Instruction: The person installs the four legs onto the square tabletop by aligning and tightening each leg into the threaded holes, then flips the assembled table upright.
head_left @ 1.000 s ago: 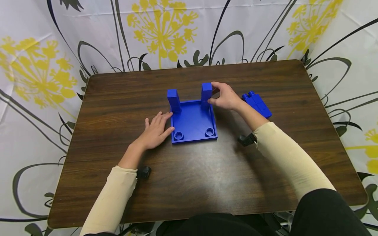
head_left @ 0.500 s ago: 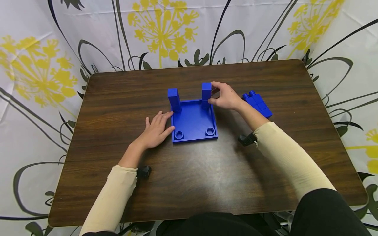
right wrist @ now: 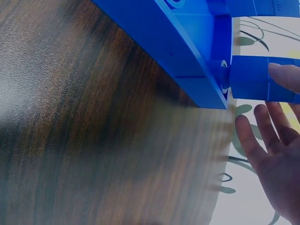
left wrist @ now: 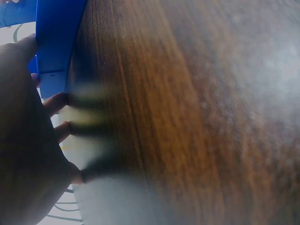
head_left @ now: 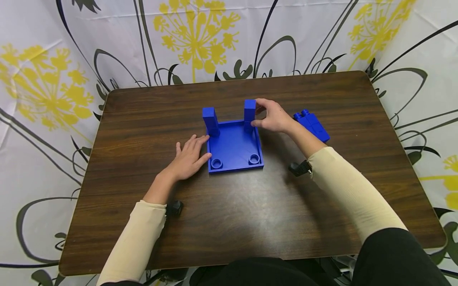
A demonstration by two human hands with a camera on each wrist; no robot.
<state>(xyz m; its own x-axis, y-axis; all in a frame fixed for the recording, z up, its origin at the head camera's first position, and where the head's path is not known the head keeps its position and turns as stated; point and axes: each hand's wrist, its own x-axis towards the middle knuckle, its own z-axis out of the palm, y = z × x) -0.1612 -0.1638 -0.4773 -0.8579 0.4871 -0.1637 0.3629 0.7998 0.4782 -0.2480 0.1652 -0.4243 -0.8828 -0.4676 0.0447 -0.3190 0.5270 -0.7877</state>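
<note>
A square blue plastic tabletop (head_left: 234,147) with a raised rim lies upside down on the table. Two blue legs stand upright at its far corners: a left leg (head_left: 210,119) and a right leg (head_left: 249,110). My right hand (head_left: 273,118) pinches the right leg, thumb on one side and fingers on the other. In the right wrist view, that leg (right wrist: 250,77) meets a round socket at the corner. My left hand (head_left: 186,159) rests beside the tabletop, its spread fingers and thumb touching the left rim. Round sockets show at the near corners, a left socket (head_left: 216,163) and a right socket (head_left: 254,159).
Loose blue legs (head_left: 312,126) lie side by side on the brown wooden table (head_left: 232,214), right of my right hand. A patterned cloth (head_left: 125,39) hangs behind the table and at its sides.
</note>
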